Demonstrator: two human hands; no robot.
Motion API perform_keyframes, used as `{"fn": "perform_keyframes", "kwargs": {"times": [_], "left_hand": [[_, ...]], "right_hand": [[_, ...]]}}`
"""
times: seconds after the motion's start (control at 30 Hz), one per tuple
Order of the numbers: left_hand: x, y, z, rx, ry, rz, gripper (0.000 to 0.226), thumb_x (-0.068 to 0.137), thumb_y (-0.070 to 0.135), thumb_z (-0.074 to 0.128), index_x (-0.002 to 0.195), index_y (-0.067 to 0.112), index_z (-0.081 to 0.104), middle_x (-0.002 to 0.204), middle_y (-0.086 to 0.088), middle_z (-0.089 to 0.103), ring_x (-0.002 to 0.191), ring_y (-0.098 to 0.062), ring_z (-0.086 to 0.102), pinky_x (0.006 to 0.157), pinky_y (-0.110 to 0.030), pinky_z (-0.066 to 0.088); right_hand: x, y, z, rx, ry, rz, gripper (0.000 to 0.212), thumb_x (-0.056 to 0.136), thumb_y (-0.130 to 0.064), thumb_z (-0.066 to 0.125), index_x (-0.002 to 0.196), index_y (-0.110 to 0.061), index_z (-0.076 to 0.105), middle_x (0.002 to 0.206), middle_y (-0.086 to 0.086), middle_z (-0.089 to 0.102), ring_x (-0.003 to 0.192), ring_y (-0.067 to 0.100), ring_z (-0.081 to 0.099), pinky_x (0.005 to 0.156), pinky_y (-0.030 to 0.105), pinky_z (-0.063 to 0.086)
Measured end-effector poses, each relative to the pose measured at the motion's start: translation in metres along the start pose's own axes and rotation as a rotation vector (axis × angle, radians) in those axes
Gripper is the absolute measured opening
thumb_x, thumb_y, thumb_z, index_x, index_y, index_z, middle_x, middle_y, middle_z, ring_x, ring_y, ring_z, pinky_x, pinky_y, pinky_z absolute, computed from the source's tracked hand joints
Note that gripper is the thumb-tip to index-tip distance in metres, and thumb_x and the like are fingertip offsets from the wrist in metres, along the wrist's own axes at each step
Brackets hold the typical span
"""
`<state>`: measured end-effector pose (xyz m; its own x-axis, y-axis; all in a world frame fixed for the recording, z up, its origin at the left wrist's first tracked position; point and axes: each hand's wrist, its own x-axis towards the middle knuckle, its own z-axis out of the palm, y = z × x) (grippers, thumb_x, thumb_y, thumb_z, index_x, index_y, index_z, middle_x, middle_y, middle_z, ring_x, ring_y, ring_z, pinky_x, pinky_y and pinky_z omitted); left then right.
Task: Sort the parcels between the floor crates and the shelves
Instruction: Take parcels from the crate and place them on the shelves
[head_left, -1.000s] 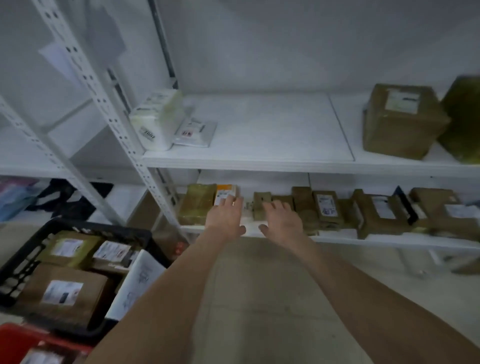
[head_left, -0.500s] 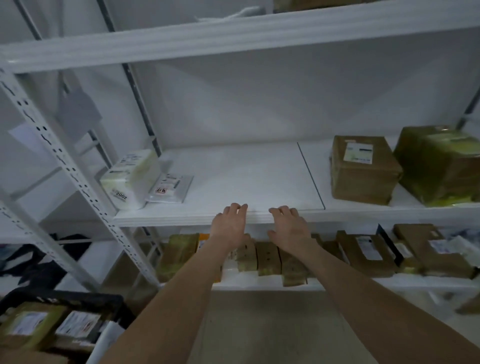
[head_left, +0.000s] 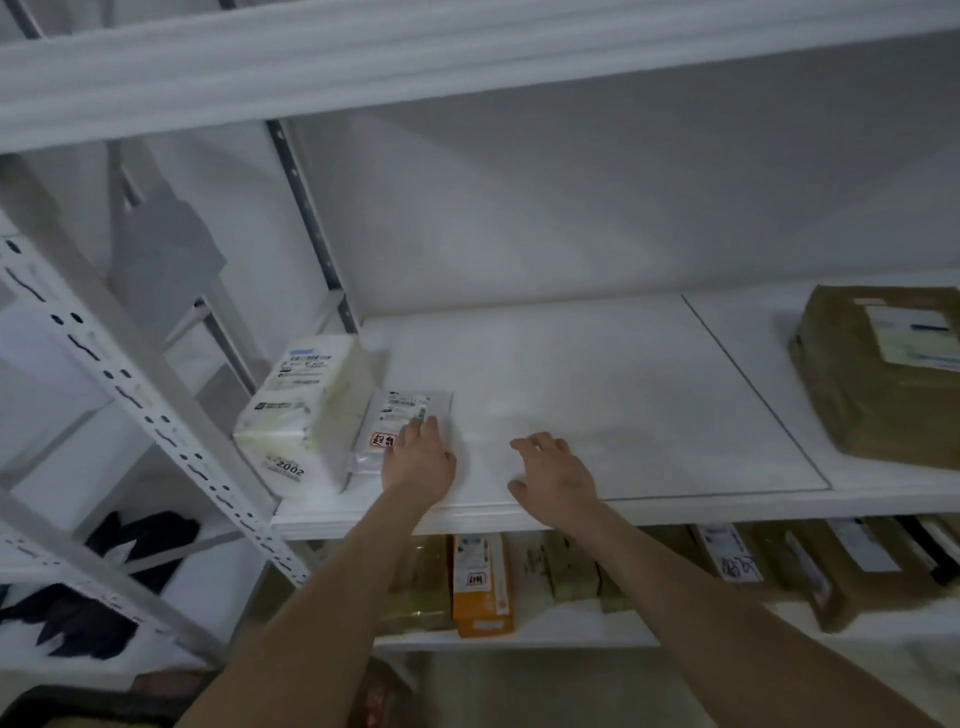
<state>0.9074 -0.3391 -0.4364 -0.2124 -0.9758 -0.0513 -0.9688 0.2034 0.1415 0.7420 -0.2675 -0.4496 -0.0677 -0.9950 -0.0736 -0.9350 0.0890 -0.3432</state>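
Both arms reach up over the white middle shelf (head_left: 597, 415). My left hand (head_left: 418, 457) lies flat with its fingertips on a thin white mailer parcel (head_left: 400, 421) that carries a label and a red mark. A bulky white wrapped parcel marked 2002 (head_left: 301, 410) stands just left of the mailer. My right hand (head_left: 558, 475) hovers over bare shelf near the front edge, fingers spread, holding nothing. A brown cardboard parcel (head_left: 883, 374) sits at the shelf's right end.
The lower shelf (head_left: 545, 631) holds an orange box (head_left: 480, 582) and several brown parcels (head_left: 841, 566). A perforated white upright (head_left: 130, 395) slants across the left. An upper shelf beam (head_left: 467, 57) runs overhead. A black crate rim (head_left: 62, 704) shows at bottom left.
The view has tilted upward. Both hands rose from the lower shelf past the middle shelf's front edge onto its surface; my left hand moved left onto the thin mailer.
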Motion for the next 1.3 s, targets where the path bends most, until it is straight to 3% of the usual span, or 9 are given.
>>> {"fn": "perform_keyframes", "kwargs": {"times": [0.3, 0.4, 0.6, 0.73, 0.83, 0.93, 1.0, 1.2, 1.3], "left_hand": [[0.066, -0.020, 0.014, -0.048, -0.104, -0.119, 0.044, 0.098, 0.030, 0.035, 0.141, 0.021, 0.035, 0.146, -0.015, 0.026, 0.132, -0.035, 0.031, 0.104, -0.051, 0.033], [0.067, 0.010, 0.012, -0.071, -0.127, 0.008, 0.041, 0.097, 0.030, 0.035, 0.136, 0.028, 0.046, 0.143, -0.009, 0.036, 0.126, -0.034, 0.040, 0.105, -0.047, 0.037], [0.035, 0.097, 0.034, 0.001, -0.211, 0.271, 0.047, 0.098, 0.031, 0.040, 0.145, 0.036, 0.031, 0.149, -0.003, 0.027, 0.129, -0.032, 0.032, 0.102, -0.045, 0.038], [0.022, 0.132, 0.036, -0.194, -0.293, 0.387, 0.045, 0.100, 0.022, 0.035, 0.145, 0.024, 0.038, 0.151, -0.007, 0.030, 0.130, -0.030, 0.038, 0.103, -0.033, 0.039], [0.019, 0.140, 0.030, -0.548, -0.288, 0.297, 0.047, 0.094, 0.009, 0.047, 0.141, 0.013, 0.044, 0.138, -0.012, 0.049, 0.106, -0.021, 0.058, 0.073, -0.012, 0.046], [0.019, 0.132, 0.028, -0.541, -0.122, 0.099, 0.060, 0.091, 0.017, 0.053, 0.147, 0.016, 0.030, 0.141, -0.013, 0.040, 0.119, -0.028, 0.051, 0.089, -0.033, 0.049], [0.018, 0.128, 0.031, -0.544, -0.133, -0.019, 0.065, 0.092, 0.022, 0.054, 0.149, 0.013, 0.024, 0.144, -0.014, 0.038, 0.126, -0.032, 0.045, 0.098, -0.042, 0.045], [0.008, 0.144, 0.043, -0.636, -0.235, -0.073, 0.053, 0.089, 0.024, 0.059, 0.137, 0.009, 0.040, 0.127, -0.011, 0.058, 0.109, -0.025, 0.058, 0.088, -0.029, 0.048], [0.003, 0.145, 0.043, -0.695, -0.161, -0.062, 0.067, 0.085, 0.017, 0.067, 0.143, 0.012, 0.035, 0.133, -0.008, 0.055, 0.117, -0.024, 0.055, 0.088, -0.024, 0.042]], "right_hand": [[0.032, 0.012, 0.018, 0.042, 0.065, 0.110, 0.048, 0.098, -0.025, 0.042, 0.145, -0.020, 0.032, 0.146, 0.005, 0.034, 0.131, 0.025, 0.031, 0.104, 0.037, 0.037], [0.034, 0.027, 0.010, 0.049, 0.100, 0.136, 0.047, 0.098, -0.027, 0.040, 0.144, -0.020, 0.034, 0.144, 0.005, 0.036, 0.130, 0.025, 0.032, 0.103, 0.037, 0.037], [0.025, 0.063, -0.011, 0.138, 0.097, 0.317, 0.053, 0.098, -0.039, 0.041, 0.146, -0.020, 0.029, 0.143, 0.011, 0.040, 0.127, 0.030, 0.037, 0.101, 0.041, 0.036], [0.010, 0.093, -0.026, 0.187, 0.042, 0.425, 0.063, 0.095, -0.040, 0.050, 0.148, -0.022, 0.022, 0.144, 0.011, 0.037, 0.127, 0.031, 0.040, 0.101, 0.043, 0.039], [-0.002, 0.113, -0.033, 0.198, 0.040, 0.448, 0.070, 0.088, -0.034, 0.060, 0.147, -0.023, 0.023, 0.143, 0.010, 0.035, 0.124, 0.030, 0.043, 0.099, 0.044, 0.043], [-0.010, 0.131, -0.039, 0.258, 0.079, 0.480, 0.077, 0.083, -0.036, 0.064, 0.147, -0.024, 0.023, 0.144, 0.010, 0.032, 0.125, 0.031, 0.043, 0.100, 0.044, 0.042], [-0.010, 0.137, -0.040, 0.357, 0.098, 0.478, 0.080, 0.083, -0.037, 0.065, 0.148, -0.023, 0.021, 0.144, 0.011, 0.032, 0.124, 0.031, 0.044, 0.100, 0.041, 0.042], [-0.004, 0.130, -0.037, 0.611, 0.139, 0.420, 0.078, 0.077, -0.034, 0.074, 0.142, -0.017, 0.034, 0.133, 0.009, 0.048, 0.123, 0.028, 0.047, 0.082, 0.028, 0.039], [-0.005, 0.129, -0.036, 0.751, 0.174, 0.476, 0.092, 0.075, -0.019, 0.078, 0.148, -0.014, 0.022, 0.140, 0.012, 0.044, 0.125, 0.028, 0.046, 0.076, 0.024, 0.042]]}}
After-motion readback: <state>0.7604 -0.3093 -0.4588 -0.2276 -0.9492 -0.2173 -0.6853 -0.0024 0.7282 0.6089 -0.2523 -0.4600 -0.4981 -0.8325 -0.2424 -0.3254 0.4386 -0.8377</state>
